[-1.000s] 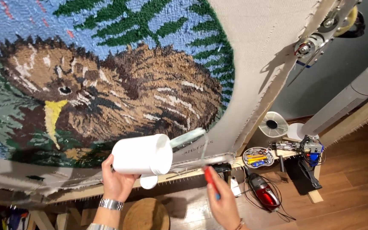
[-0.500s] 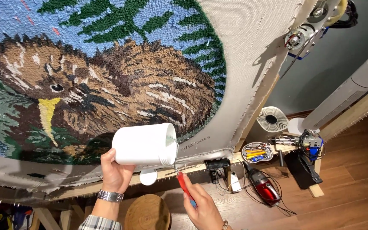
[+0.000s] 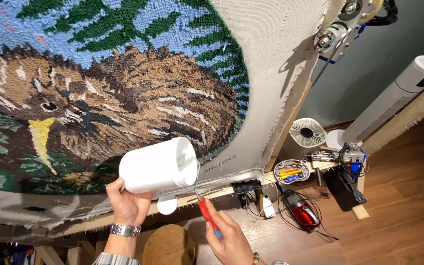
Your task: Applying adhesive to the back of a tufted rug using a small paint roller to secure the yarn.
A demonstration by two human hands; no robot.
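My left hand [image 3: 129, 204] holds a white plastic tub [image 3: 158, 166] tipped on its side, its open mouth turned right, in front of the lower part of a tufted rug [image 3: 123, 93] with a brown bird on it. My right hand [image 3: 226, 235] grips a red-handled tool [image 3: 207, 214] whose thin metal shaft reaches up to the tub's rim. The rug's cloth is stretched on a wooden frame [image 3: 222, 193]. A white round lid [image 3: 167, 205] shows just below the tub.
A round wooden stool [image 3: 169, 245] stands under my hands. On the wood floor to the right lie a red hand vacuum [image 3: 301, 209], cables, a tray of small tools [image 3: 290, 170], a white fan [image 3: 307, 132] and a white tower unit [image 3: 393, 98].
The view has shifted, so the rug sits further left. The tub has tipped a little more. My right hand with the red tool has risen to the tub's rim.
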